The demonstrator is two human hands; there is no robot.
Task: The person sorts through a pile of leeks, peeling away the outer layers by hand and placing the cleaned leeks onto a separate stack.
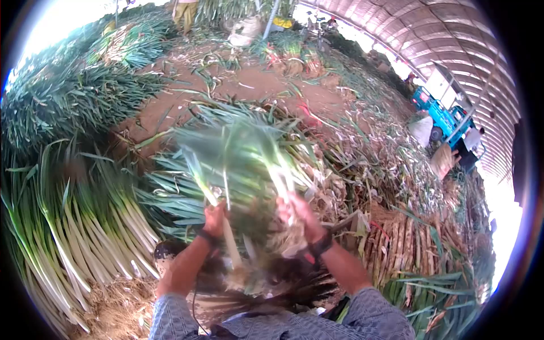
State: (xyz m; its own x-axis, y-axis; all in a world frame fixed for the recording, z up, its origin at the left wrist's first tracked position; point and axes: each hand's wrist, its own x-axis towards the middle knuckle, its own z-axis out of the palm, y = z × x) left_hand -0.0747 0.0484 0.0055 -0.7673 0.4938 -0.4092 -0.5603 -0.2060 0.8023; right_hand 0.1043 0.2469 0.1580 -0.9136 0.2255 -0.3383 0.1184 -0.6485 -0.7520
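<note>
Near the middle of the head view, my left hand [215, 220] is closed round the pale stalk of a green onion [231, 243], whose roots hang below the fist. To its right, my right hand [297, 214] grips white stalks of green onions [277, 173], blurred by motion; their green leaves fan upward and away. Below and beyond both hands lies a loose pile of green onions [175, 190]. On the left, cleaned long white-stemmed onions [79, 232] lie side by side, with their roots toward me.
Heaped leafy onions [73, 102] fill the upper left. Dry peelings [368, 158] cover ground on the right, beside unpeeled stalks [402, 241]. A blue cart [439, 113] and sacks [421, 129] stand farther right. A person's legs [185, 16] show at the top.
</note>
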